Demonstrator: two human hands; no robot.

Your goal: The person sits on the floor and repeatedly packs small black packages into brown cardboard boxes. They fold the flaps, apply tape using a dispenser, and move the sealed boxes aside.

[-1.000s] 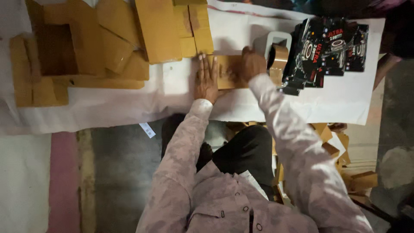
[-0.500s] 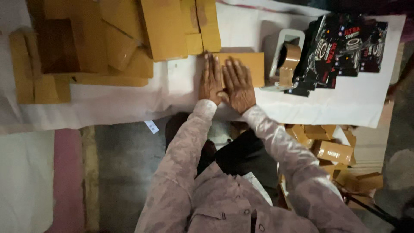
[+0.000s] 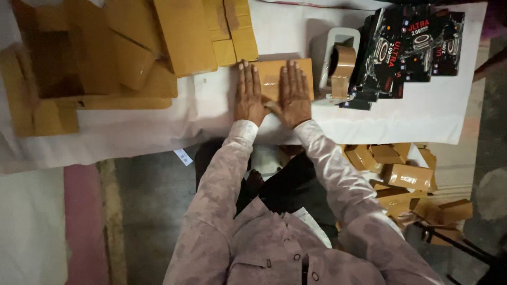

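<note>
My left hand (image 3: 249,95) and right hand (image 3: 292,95) lie flat, fingers released and spread, pressing a small brown box (image 3: 274,74) on the white desk (image 3: 422,116). A tape dispenser (image 3: 340,66) stands just right of it, with black packs (image 3: 406,47) beyond.

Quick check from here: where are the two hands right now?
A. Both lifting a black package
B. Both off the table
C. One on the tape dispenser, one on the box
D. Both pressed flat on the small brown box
D: the left hand and right hand lie palm-down, side by side, on the small brown box, with the tape dispenser untouched beside them.
</note>
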